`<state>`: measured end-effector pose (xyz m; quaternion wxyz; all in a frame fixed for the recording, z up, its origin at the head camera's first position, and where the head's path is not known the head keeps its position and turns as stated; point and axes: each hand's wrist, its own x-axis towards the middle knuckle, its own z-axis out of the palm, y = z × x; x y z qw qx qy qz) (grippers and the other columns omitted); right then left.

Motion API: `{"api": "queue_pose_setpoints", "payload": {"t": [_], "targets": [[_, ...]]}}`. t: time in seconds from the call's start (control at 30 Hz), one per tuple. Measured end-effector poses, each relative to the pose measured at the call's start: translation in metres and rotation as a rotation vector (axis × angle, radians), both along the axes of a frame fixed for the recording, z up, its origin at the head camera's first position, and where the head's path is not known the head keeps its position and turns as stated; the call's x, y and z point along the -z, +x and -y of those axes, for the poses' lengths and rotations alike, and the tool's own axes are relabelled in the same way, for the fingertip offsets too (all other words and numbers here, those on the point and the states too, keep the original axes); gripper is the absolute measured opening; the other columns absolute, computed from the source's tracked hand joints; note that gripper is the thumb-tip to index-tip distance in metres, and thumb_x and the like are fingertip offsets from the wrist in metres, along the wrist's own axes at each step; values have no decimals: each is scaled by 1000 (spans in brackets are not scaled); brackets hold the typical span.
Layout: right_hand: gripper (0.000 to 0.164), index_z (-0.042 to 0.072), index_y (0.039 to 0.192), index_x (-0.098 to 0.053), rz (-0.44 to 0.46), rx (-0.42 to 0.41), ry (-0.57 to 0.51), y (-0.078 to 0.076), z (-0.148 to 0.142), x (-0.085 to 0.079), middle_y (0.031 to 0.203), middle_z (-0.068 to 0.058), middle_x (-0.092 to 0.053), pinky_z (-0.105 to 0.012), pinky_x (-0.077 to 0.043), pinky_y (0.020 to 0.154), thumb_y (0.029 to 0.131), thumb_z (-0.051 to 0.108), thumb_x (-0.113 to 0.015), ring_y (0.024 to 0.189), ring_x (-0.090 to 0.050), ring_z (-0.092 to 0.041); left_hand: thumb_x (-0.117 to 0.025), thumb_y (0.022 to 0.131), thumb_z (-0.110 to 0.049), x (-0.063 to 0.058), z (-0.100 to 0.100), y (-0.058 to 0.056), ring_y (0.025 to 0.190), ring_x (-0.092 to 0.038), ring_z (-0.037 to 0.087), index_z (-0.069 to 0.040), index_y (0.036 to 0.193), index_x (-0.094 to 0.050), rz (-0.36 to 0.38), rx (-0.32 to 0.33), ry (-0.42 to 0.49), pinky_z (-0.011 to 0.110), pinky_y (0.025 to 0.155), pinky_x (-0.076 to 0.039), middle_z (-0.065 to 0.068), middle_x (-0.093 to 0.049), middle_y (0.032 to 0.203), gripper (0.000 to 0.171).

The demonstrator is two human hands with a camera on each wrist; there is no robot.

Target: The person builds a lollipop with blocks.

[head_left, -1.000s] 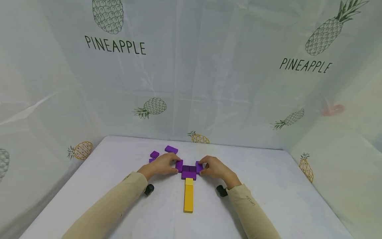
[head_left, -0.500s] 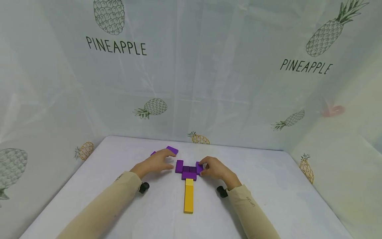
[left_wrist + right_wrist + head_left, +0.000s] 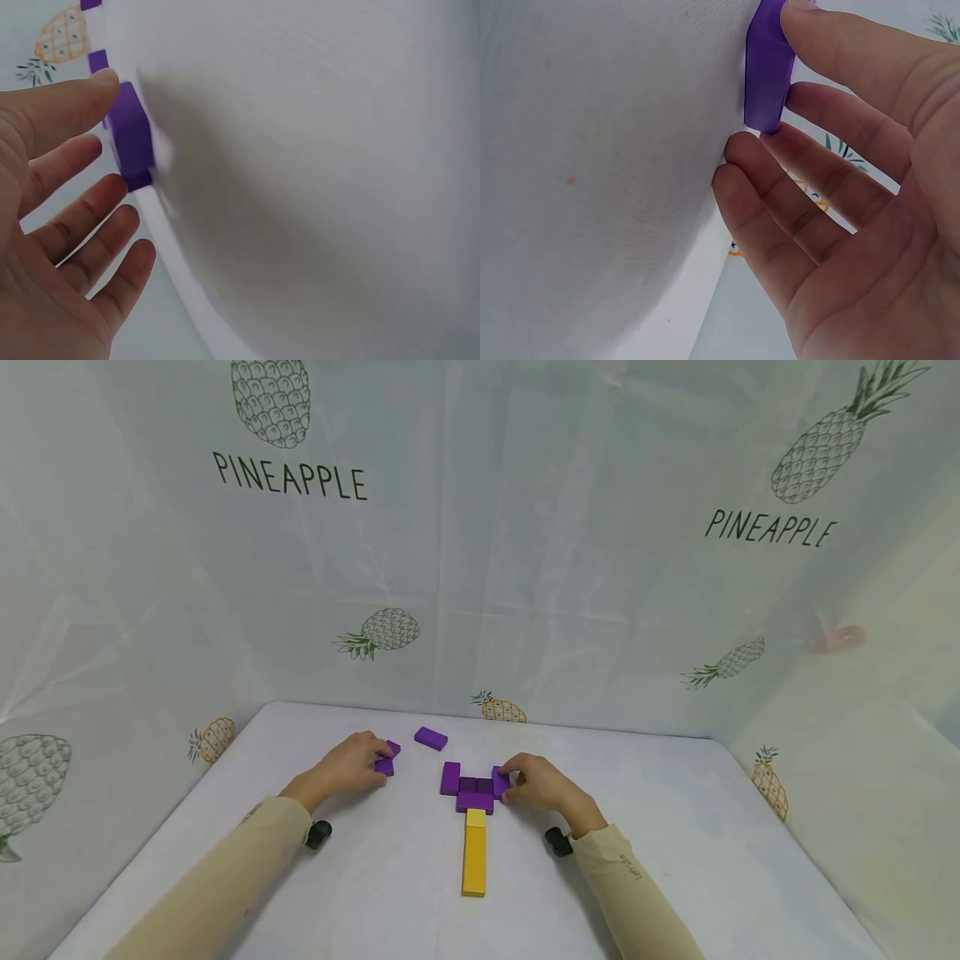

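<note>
My left hand [image 3: 347, 766] is beside a small purple block [image 3: 385, 767], its thumb and fingers spread around the near side. In the left wrist view the thumb tip overlaps the edge of that purple block [image 3: 131, 131]; a firm grip does not show. Another purple piece [image 3: 393, 748] lies just behind it. With thumb and fingertips, my right hand [image 3: 542, 782] pinches an upright-lying purple block [image 3: 500, 782] at the right end of a flat arrangement. That arrangement has two dark purple squares [image 3: 476, 786], a purple crosspiece [image 3: 475, 803], a left purple block [image 3: 451, 778] and a yellow stem [image 3: 474, 860].
A loose purple block [image 3: 431, 738] lies toward the back of the white table [image 3: 600, 760]. Behind the table hangs a pale curtain [image 3: 525, 568] printed with pineapples. Dark wrist cameras show at both sleeves.
My left hand has let go of the arrangement's left purple block and moved left to the loose purple pieces. The right hand has stayed on its block.
</note>
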<state>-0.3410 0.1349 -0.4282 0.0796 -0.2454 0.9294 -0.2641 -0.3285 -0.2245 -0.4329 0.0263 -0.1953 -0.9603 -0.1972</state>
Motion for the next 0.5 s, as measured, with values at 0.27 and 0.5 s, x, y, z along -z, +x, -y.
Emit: {"api": "queue_pose_setpoints", "payload": {"t": [0.27,0.5], "targets": [[39,10,117,-67,-8,0,0,0,0,0,108,-2,-61,-30,-47,72,80,18,-78,85,-52,-17,-76,79,-15,2,3,1,91,-56,21,-5,112,-66,38,-24,33,42,85,-48,5,-62,98,36],[38,10,116,-67,-25,-7,3,0,-1,1,110,-2,-61,-30,-47,73,80,18,-78,85,-52,-17,-78,78,-22,3,-6,5,89,-56,18,-7,121,-62,97,-5,9,42,86,-49,4,-62,100,48]]}}
